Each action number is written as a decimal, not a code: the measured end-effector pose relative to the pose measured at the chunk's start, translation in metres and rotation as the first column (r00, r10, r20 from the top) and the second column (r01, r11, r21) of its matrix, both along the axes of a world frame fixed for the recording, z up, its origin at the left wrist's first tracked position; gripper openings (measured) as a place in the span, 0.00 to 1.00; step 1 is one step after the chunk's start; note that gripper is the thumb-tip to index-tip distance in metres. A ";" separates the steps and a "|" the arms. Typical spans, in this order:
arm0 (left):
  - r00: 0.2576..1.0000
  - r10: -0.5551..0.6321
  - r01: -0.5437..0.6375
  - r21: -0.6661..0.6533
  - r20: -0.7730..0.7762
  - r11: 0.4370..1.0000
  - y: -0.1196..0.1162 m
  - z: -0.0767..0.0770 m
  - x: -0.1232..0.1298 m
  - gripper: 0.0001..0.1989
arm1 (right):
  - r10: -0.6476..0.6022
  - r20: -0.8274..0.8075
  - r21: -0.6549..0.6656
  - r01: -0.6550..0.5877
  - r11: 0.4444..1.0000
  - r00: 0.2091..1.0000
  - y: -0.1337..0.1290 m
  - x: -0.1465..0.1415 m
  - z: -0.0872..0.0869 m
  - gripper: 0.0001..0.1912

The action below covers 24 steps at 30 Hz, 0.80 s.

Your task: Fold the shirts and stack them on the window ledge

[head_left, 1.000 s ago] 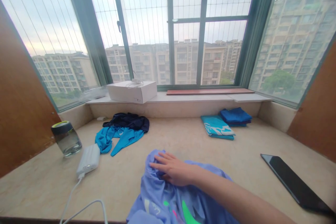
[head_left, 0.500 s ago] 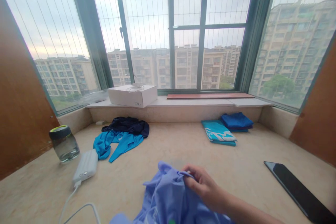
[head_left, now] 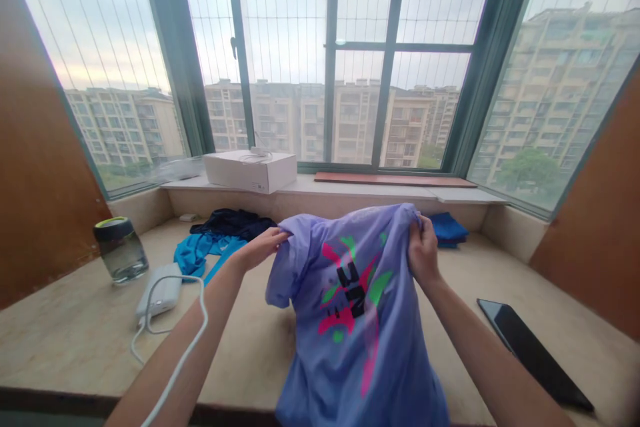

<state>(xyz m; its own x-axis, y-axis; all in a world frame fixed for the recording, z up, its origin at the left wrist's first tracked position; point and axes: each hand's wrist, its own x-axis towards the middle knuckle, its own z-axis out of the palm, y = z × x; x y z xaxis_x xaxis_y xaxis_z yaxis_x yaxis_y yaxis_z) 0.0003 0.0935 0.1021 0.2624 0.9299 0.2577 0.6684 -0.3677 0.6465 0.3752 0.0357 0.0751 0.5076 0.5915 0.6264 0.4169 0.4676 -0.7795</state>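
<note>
A purple T-shirt (head_left: 360, 320) with a pink, green and black print hangs between my two hands, its lower part in front of the counter edge. My left hand (head_left: 265, 245) pinches the shirt at its upper left, by a sleeve. At the upper right, my right hand (head_left: 424, 248) is closed on the bunched cloth. Behind the left hand lie a crumpled bright blue garment (head_left: 197, 252) and a dark navy one (head_left: 235, 221). A folded blue cloth (head_left: 450, 229) shows beyond the right hand.
On the stone counter (head_left: 240, 347), a glass bottle (head_left: 121, 250) and a white power bank (head_left: 163, 290) with a cable stand left. A black tablet-like object (head_left: 535, 350) lies right. The window ledge holds a white box (head_left: 250, 170) and a reddish board (head_left: 395, 179).
The purple shirt has been lifted and spread, showing its print. My left hand has come into view gripping it, and my right hand has moved up and right. The turquoise folded cloth is now hidden.
</note>
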 end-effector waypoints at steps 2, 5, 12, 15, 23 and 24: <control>0.993 0.023 -0.022 0.008 -0.118 1.000 0.011 -0.006 0.007 0.16 | 0.068 0.239 -0.234 -0.010 0.972 0.969 0.010 0.014 -0.015 0.23; 0.978 0.082 -0.069 0.075 -0.191 0.995 0.007 -0.027 0.020 0.17 | 0.215 0.352 -0.430 -0.046 0.902 0.911 -0.004 0.030 -0.042 0.20; 0.842 -0.173 0.217 0.029 -0.511 0.976 -0.057 -0.091 0.070 0.30 | 0.579 0.523 -0.717 -0.044 0.695 0.626 -0.093 0.038 -0.080 0.25; 0.801 -0.193 0.199 -0.051 -0.567 0.979 -0.066 -0.104 0.083 0.36 | 0.661 0.539 -0.775 0.000 0.632 0.522 -0.125 0.025 -0.082 0.28; 0.822 -0.091 0.112 0.002 -0.563 0.994 -0.034 -0.098 0.047 0.25 | 0.753 0.530 -0.773 -0.144 0.618 0.389 -0.157 -0.036 -0.049 0.23; 0.803 -0.071 0.089 0.001 -0.592 0.996 -0.032 -0.094 0.042 0.24 | 0.728 0.534 -0.756 -0.144 0.639 0.429 -0.146 -0.036 -0.044 0.22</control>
